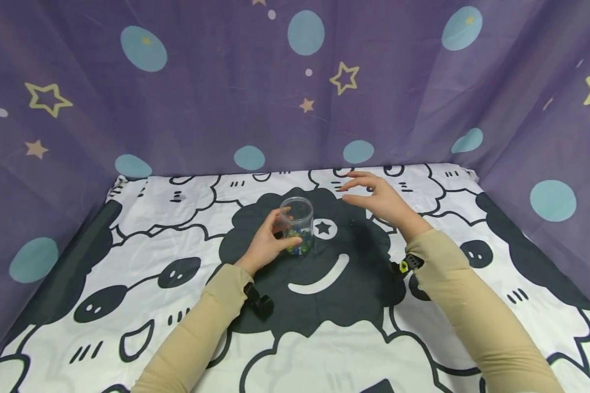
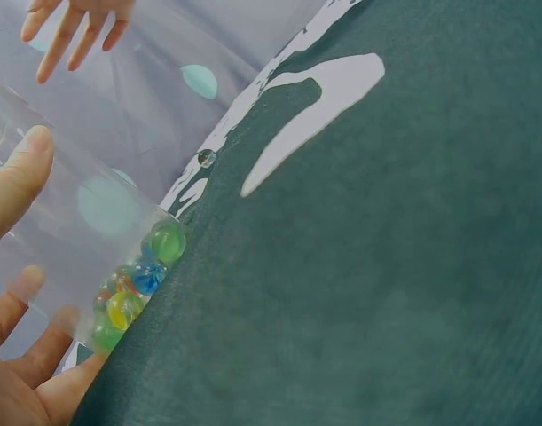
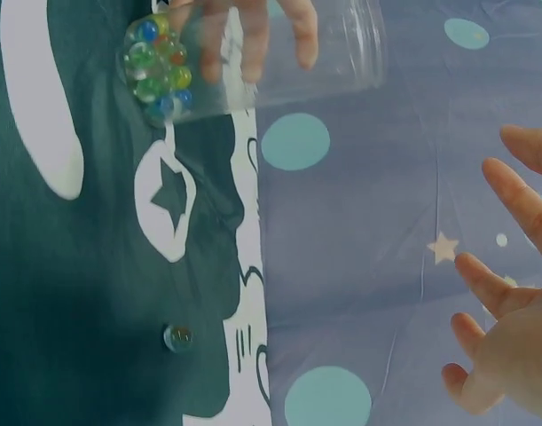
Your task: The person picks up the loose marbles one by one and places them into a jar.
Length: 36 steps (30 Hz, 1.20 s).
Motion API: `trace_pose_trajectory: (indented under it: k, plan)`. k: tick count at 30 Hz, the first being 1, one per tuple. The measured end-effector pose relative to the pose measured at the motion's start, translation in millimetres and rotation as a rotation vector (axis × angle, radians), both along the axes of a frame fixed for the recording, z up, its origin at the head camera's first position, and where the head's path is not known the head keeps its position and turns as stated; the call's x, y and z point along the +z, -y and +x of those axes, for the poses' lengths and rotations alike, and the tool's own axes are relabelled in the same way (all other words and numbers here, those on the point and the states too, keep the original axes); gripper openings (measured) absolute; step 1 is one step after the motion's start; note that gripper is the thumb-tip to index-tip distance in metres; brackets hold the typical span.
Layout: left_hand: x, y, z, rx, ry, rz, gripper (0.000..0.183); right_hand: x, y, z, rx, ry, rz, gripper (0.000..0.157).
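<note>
A clear plastic jar stands upright on the dark patch of the cloth, with several colourful glass marbles at its bottom. My left hand grips the jar from its left side, thumb in front and fingers round the back. To the right of the jar, one clear marble lies loose on the cloth. Above that marble hovers my right hand, its fingers spread and slightly bent, with nothing between them.
A cloth printed with black and white cartoon faces covers the table. Purple curtains with stars and blue ovals hang behind it and along both sides. Small cameras are strapped to the left wrist and the right wrist.
</note>
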<state>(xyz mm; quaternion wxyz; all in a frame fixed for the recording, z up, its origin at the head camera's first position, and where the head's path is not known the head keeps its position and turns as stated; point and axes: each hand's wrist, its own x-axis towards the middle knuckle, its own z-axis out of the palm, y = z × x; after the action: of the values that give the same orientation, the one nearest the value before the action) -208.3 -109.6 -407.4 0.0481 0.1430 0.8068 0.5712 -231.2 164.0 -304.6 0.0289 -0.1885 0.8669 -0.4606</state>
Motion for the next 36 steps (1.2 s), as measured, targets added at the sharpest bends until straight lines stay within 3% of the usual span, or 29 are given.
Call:
trace_pose_trajectory:
  k: [9,16,29,36]
  plan:
    - [1.5,0,0.4,-0.004,0.006,-0.008,0.074,2.6,-16,3.4,-0.029,0.023,0.008,0.034]
    - [1.8,0,-1.9,-0.005,0.045,-0.021,0.074,-11.2,-23,-0.6,-0.056,0.055,-0.007,0.034]
    - [-0.7,-1,-0.9,-0.006,-0.014,-0.005,0.074,-28.4,-25,-4.7,-0.086,0.088,0.026,0.035]
    - [-0.6,0,-0.8,-0.010,-0.005,0.012,0.074,-40.3,-24,-8.9,-0.108,0.113,0.014,0.033]
